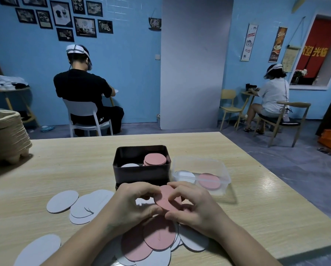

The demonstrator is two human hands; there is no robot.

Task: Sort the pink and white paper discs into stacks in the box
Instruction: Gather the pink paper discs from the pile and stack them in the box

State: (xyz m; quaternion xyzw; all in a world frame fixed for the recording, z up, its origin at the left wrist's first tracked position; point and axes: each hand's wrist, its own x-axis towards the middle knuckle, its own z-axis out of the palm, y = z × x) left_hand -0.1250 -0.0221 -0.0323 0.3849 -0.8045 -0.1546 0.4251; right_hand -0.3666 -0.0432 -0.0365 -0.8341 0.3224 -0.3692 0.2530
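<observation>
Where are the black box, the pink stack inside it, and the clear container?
black box [139, 175]: head view, front wall.
pink stack [154, 159]: head view, top disc.
clear container [197, 164]: head view, back wall.

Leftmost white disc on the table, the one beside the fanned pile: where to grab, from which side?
Take the white disc by its far-left rim, coming in from the left. It lies flat and thin on the table, so fingers should likely lift that edge, then pinch top and bottom faces. Its right rim sits close to the fanned white discs, so that side is crowded.
</observation>
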